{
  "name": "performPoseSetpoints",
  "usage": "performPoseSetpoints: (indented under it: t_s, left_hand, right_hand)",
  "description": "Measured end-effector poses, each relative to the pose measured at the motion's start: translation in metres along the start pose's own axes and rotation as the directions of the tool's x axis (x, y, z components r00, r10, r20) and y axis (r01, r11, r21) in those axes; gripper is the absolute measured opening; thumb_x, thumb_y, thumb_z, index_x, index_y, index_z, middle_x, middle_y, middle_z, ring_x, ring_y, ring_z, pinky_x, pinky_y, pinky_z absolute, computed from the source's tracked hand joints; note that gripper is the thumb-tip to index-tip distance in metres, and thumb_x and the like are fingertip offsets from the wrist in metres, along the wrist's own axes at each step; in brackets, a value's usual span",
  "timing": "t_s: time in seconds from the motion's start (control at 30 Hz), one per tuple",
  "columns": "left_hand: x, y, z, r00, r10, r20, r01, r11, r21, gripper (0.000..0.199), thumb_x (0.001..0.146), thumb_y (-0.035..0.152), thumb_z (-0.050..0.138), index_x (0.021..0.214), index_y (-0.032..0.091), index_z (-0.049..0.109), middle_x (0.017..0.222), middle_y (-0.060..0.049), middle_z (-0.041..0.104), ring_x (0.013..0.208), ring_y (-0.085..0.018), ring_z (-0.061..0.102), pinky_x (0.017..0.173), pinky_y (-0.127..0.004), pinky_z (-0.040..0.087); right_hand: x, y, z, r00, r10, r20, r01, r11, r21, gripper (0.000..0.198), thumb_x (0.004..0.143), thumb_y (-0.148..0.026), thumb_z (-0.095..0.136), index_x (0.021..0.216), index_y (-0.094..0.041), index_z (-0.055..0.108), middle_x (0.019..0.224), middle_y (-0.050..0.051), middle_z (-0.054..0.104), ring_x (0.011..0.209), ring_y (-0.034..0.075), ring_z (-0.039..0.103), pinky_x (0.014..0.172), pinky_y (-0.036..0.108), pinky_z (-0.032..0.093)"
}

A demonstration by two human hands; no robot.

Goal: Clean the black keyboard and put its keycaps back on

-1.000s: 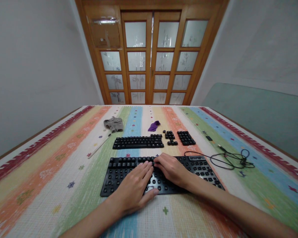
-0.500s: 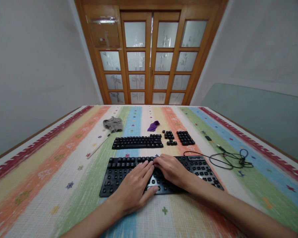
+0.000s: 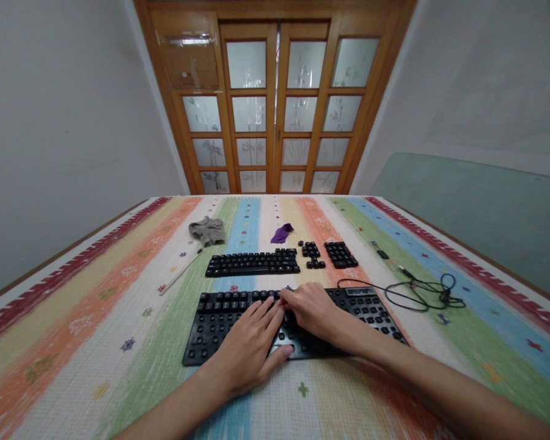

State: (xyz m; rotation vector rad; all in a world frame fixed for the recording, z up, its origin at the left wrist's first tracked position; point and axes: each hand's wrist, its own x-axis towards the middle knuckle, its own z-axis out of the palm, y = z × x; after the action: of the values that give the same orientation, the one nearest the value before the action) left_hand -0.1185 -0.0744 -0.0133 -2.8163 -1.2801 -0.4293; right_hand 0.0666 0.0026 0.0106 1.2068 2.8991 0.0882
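Observation:
A black keyboard (image 3: 206, 336) lies in front of me, most of its keycaps off and the switch stems bare. Keycaps sit along the left part of its top rows. My left hand (image 3: 252, 339) rests flat over the keyboard's middle, fingers stretched out and thumb apart near its front edge. My right hand (image 3: 310, 310) is curled over the upper middle, its fingertips pinched together right beside the left fingertips. Whatever lies between those fingertips is hidden. Behind the keyboard, loose black keycaps (image 3: 252, 263) are laid out in keyboard order.
Farther right lie a small keycap cluster (image 3: 310, 249) and a number-pad block (image 3: 341, 255). A coiled black cable (image 3: 433, 293) and a small black stick (image 3: 383, 254) are at the right. A grey cloth (image 3: 207, 231), purple cloth (image 3: 282, 233) and thin white stick (image 3: 178, 274) lie on the striped tablecloth (image 3: 87, 305).
My right hand has curled a little more, its fingertips shifting slightly beside the left ones. The left hand stays flat in place. The view has moved slightly.

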Motion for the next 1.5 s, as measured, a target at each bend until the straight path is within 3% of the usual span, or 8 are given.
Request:
performPoseSetpoints:
  t_s: [0.17,0.27,0.4,0.57,0.67,0.9,1.3,1.5]
  left_hand:
    - [-0.002,0.001,0.001,1.0,0.001,-0.014,-0.001,1.0,-0.012,0.066,0.102,0.054,0.04,0.151,0.009,0.035,0.153,-0.018,0.04,0.145,-0.03,0.034,0.118,-0.047,0.031]
    - [-0.002,0.002,0.0,1.0,-0.001,0.018,0.001,1.0,-0.015,0.068,0.102,0.056,0.039,0.151,0.009,0.034,0.155,-0.019,0.036,0.146,-0.031,0.031,0.118,-0.048,0.03]
    - [0.002,0.003,-0.002,0.999,0.0,0.044,0.002,0.999,-0.046,0.066,0.104,0.055,0.036,0.151,0.009,0.033,0.156,-0.018,0.034,0.147,-0.029,0.029,0.119,-0.046,0.031]
    - [0.004,0.004,-0.004,0.994,-0.014,0.109,0.02,0.998,-0.059,0.068,0.104,0.055,0.034,0.152,0.006,0.03,0.157,-0.019,0.033,0.147,-0.028,0.029,0.119,-0.043,0.03]
    - [0.003,0.004,-0.003,0.991,-0.025,0.131,0.035,0.996,-0.077,0.071,0.104,0.057,0.033,0.152,0.004,0.028,0.157,-0.019,0.032,0.147,-0.029,0.028,0.119,-0.043,0.03]
    - [0.001,0.003,-0.004,0.991,-0.026,0.129,0.044,0.989,-0.14,0.072,0.104,0.054,0.035,0.156,0.008,0.02,0.158,-0.019,0.029,0.148,-0.029,0.025,0.119,-0.045,0.031]
    - [0.001,0.002,-0.001,0.993,-0.055,0.105,0.072,0.984,-0.163,0.069,0.104,0.051,0.037,0.158,0.013,0.016,0.159,-0.016,0.031,0.147,-0.028,0.028,0.118,-0.045,0.032]
    - [0.002,0.004,-0.003,0.995,-0.038,0.093,0.048,0.993,-0.111,0.065,0.105,0.049,0.038,0.154,0.009,0.025,0.158,-0.016,0.031,0.148,-0.027,0.027,0.119,-0.045,0.031]
  right_hand:
    - [0.001,0.002,-0.009,0.999,-0.029,-0.02,0.03,0.999,0.034,0.018,0.088,-0.011,0.055,0.096,-0.014,0.072,0.079,0.013,0.075,0.066,0.02,0.066,0.055,0.028,0.031]
    - [0.006,0.013,-0.019,0.992,-0.082,-0.099,0.102,0.974,0.205,0.012,0.082,-0.014,0.065,0.086,-0.018,0.075,0.074,0.008,0.076,0.065,0.018,0.067,0.057,0.026,0.035]
    - [0.026,0.039,-0.028,0.972,0.026,-0.233,0.073,0.911,0.406,0.011,0.079,-0.014,0.066,0.08,-0.019,0.076,0.071,0.002,0.075,0.061,0.014,0.065,0.062,0.024,0.042]
    - [0.067,0.073,-0.019,0.945,0.181,-0.273,-0.115,0.963,0.243,0.018,0.082,-0.014,0.06,0.089,-0.015,0.077,0.085,0.009,0.076,0.081,0.022,0.067,0.072,0.029,0.046]
    - [0.092,0.09,-0.011,0.951,0.161,-0.262,-0.101,0.968,0.23,0.019,0.083,-0.013,0.06,0.089,-0.014,0.077,0.092,0.011,0.076,0.09,0.024,0.066,0.079,0.031,0.047]
    - [0.125,0.106,-0.005,0.977,0.082,-0.196,-0.026,0.962,0.271,0.013,0.08,-0.018,0.067,0.08,-0.016,0.079,0.085,0.007,0.077,0.08,0.02,0.067,0.077,0.029,0.048]
    - [0.133,0.101,0.002,0.974,0.076,-0.213,0.003,0.937,0.348,0.012,0.08,-0.009,0.067,0.087,-0.013,0.076,0.089,0.009,0.076,0.08,0.018,0.066,0.073,0.026,0.047]
    - [0.099,0.094,-0.006,0.954,0.067,-0.292,0.05,0.925,0.376,0.012,0.086,-0.015,0.065,0.096,-0.014,0.071,0.092,0.008,0.073,0.084,0.018,0.063,0.078,0.03,0.047]
